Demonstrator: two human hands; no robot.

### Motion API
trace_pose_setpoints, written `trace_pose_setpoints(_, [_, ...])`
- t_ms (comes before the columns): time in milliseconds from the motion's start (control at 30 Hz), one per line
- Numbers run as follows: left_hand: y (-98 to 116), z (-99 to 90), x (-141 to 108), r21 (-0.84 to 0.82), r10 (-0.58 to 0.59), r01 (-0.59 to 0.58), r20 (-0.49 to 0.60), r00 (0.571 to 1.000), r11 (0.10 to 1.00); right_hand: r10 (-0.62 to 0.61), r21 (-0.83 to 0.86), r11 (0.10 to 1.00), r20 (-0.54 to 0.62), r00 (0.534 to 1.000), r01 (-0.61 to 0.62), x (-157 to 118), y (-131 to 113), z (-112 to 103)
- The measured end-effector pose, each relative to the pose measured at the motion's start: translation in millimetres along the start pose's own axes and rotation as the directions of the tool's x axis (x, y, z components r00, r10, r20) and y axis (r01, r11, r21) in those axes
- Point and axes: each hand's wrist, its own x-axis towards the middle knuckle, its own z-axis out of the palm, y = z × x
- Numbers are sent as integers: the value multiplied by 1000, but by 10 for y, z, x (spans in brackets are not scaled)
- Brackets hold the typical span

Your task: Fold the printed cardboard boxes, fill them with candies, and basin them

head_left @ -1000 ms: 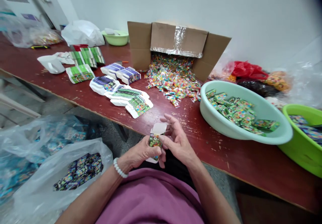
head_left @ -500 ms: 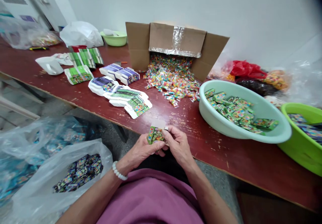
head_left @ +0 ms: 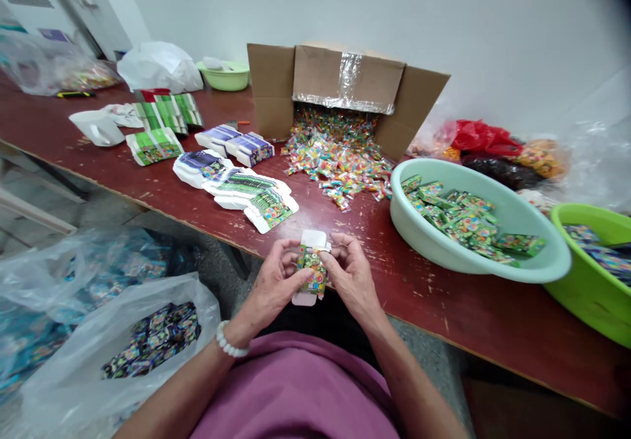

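A small green printed candy box (head_left: 312, 269) is between my hands at the table's front edge, with white flaps sticking out at its top and bottom. My left hand (head_left: 282, 275) grips its left side, thumb across the printed face. On the other side, the thumb and fingers of my right hand (head_left: 350, 271) close on the box's upper right edge. Ahead to the left, a fanned row of flat boxes (head_left: 246, 186) lies on the table. Small wrapped candies (head_left: 332, 156) spill from a cardboard carton (head_left: 273, 91) straight ahead.
To the right, a pale green basin (head_left: 493, 269) holds several filled green boxes, beside a lime green tub (head_left: 591, 304). Banded green stacks (head_left: 155, 144), purple stacks (head_left: 249, 148) and a white mug (head_left: 97, 128) stand at left. Plastic bags (head_left: 197, 294) with packets sit below the table's left side.
The green box has turned from lying sideways to upright, and its white flaps now show at top and bottom. Both my hands have shifted their hold along its sides.
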Motion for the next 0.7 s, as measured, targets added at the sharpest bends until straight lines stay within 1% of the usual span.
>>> trace_pose_setpoints(67, [22,22,-17,-30,30,-31,-33,999,999,-4,61,998,-9,1000,4,-15,19,36])
trace_pose_setpoints(133, [35,47,-41,-33,70,-72,-55,996,997,-33,118,992,-17,999,35,-40,43,81])
trace_pose_setpoints(233, [22,52,-80,44,90,-86,-93,992,995,-48,176,983,6,999,46,-59,79,115])
trace_pose_setpoints(300, [-10,27,-109,111,85,-73,-109,990,991,-41,157,987,21,999,37,-49,87,101])
trace_pose_setpoints(433, [-69,-34,-156,194,70,-53,-81,994,980,0,99,995,57,998,-6,6,61,25])
trace_pose_setpoints(600, [-3,-45,-158,66,-30,31,-21,999,997,134,160,974,182,974,-163,100,30,-45])
trace_pose_setpoints(700, [55,-59,-145,88,-31,29,30,999,996,141,222,954,259,956,-201,158,1,-69])
